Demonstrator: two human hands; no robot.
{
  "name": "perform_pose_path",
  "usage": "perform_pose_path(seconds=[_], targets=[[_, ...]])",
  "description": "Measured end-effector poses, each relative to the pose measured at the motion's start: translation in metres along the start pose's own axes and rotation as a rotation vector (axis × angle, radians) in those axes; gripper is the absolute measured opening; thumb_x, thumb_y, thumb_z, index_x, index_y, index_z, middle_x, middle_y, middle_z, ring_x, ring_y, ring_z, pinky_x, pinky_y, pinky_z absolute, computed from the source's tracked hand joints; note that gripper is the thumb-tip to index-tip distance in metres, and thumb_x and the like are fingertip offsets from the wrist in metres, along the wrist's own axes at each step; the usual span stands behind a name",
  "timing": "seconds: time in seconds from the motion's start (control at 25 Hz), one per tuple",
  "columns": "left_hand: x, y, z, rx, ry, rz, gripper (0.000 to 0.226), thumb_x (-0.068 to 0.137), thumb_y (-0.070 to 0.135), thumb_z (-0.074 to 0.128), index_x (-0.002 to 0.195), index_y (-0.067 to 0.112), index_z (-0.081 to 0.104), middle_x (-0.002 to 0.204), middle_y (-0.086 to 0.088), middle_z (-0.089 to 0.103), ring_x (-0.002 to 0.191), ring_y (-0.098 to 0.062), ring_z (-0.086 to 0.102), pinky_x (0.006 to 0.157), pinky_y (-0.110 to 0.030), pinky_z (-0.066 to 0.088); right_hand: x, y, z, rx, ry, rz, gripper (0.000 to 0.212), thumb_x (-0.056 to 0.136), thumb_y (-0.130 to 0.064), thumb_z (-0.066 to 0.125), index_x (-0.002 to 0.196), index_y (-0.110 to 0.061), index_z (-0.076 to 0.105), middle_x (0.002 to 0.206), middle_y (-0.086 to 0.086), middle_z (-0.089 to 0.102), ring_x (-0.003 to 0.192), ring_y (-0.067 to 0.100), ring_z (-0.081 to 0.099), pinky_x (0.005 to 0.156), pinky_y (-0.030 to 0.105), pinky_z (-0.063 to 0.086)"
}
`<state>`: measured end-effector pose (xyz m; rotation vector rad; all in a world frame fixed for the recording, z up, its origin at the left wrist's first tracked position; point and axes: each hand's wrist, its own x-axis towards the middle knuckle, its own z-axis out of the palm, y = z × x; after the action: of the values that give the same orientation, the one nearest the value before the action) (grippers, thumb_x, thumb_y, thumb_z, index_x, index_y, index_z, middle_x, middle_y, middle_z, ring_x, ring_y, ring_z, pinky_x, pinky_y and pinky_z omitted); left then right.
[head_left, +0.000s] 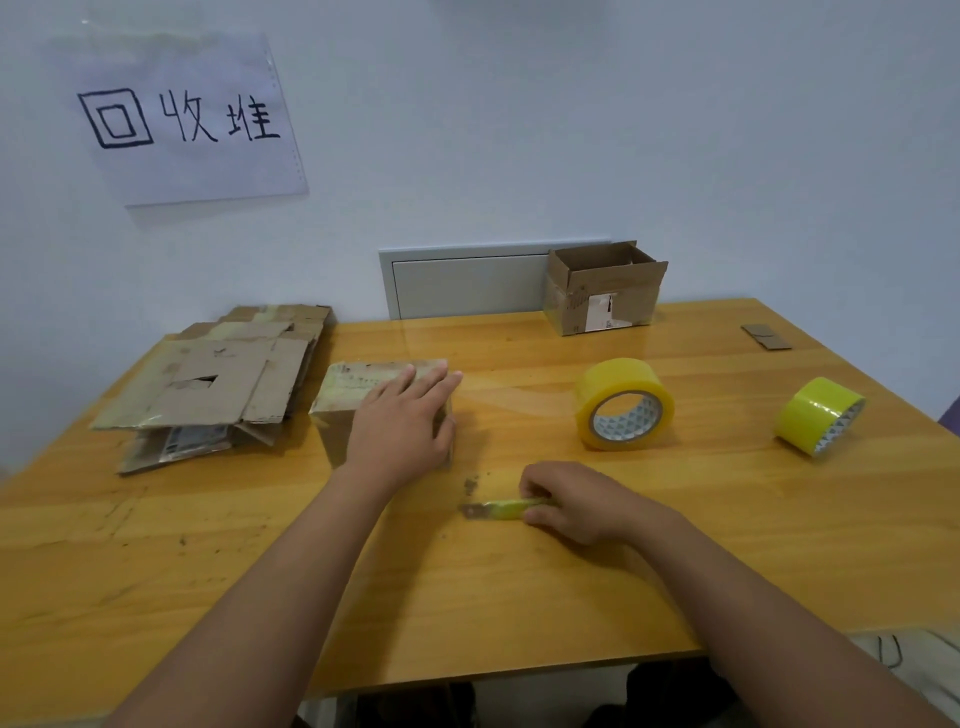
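Left hand flat on small box, fingers straight, right hand pinching yellow cutter

A pale wall with a paper sign backs the wooden table.

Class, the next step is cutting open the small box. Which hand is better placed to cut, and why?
Right. The right hand grips the knife, its blade out, close to the box; the left hand lies flat on top of the box, holding no tool.
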<state>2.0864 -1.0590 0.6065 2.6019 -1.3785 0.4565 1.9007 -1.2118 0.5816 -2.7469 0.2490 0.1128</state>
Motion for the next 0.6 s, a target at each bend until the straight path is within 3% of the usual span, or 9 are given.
perform_pose_path(seconds=[0.08,0.16,0.28,0.36,0.48,0.6], targets=[[0.000,0.000,0.000,-0.008,0.004,0.003,0.054,0.100,0.047,0.037,0.153,0.038,0.027,0.160,0.014,0.025,0.148,-0.018,0.022,0.118,-0.039,0.021,0.000,0.005,-0.014,0.136,0.005,-0.011,0.015,0.095,-0.026,0.062,0.092,-0.021,0.048,0.079,-0.008,0.049,0.072,0.011,0.045,0.066,0.033,0.038],[-0.001,0.000,0.001,-0.010,0.012,-0.001,0.054,0.100,0.047,0.037,0.153,0.039,0.027,0.160,0.015,0.025,0.148,-0.017,0.022,0.118,-0.039,0.021,0.001,0.008,-0.030,0.397,0.106,-0.072,0.014,0.095,-0.015,0.061,0.102,-0.016,0.049,0.074,-0.003,0.045,0.064,0.008,0.040,0.062,0.029,0.037],[-0.001,0.001,0.002,-0.014,0.017,-0.016,0.054,0.099,0.047,0.038,0.152,0.040,0.028,0.159,0.016,0.025,0.148,-0.016,0.022,0.117,-0.038,0.022,0.014,0.000,-0.051,0.736,0.381,-0.118,0.027,0.094,-0.002,0.059,0.117,-0.015,0.054,0.068,0.002,0.037,0.061,0.010,0.038,0.057,0.022,0.035],[0.000,0.001,0.002,-0.014,0.021,-0.024,0.053,0.099,0.048,0.037,0.151,0.040,0.030,0.159,0.016,0.025,0.148,-0.016,0.023,0.117,-0.038,0.022,0.035,-0.009,-0.058,0.809,0.583,-0.073,0.018,0.094,-0.003,0.060,0.103,-0.019,0.064,0.067,-0.001,0.042,0.060,0.008,0.041,0.058,0.021,0.037],[0.000,0.002,0.002,-0.006,0.018,-0.024,0.052,0.100,0.049,0.034,0.151,0.041,0.030,0.160,0.016,0.023,0.149,-0.017,0.022,0.117,-0.038,0.021,0.063,-0.021,-0.061,0.994,0.669,-0.016,0.017,0.097,-0.009,0.056,0.100,-0.021,0.069,0.086,0.003,0.065,0.079,0.016,0.061,0.072,0.026,0.050],[0.001,0.002,0.004,0.003,0.016,-0.024,0.052,0.100,0.051,0.033,0.151,0.041,0.030,0.160,0.016,0.023,0.148,-0.017,0.021,0.117,-0.039,0.021,0.077,-0.020,-0.054,1.048,0.607,-0.018,0.033,0.101,-0.007,0.041,0.112,-0.027,0.065,0.108,0.004,0.069,0.096,0.012,0.064,0.079,0.019,0.051]])
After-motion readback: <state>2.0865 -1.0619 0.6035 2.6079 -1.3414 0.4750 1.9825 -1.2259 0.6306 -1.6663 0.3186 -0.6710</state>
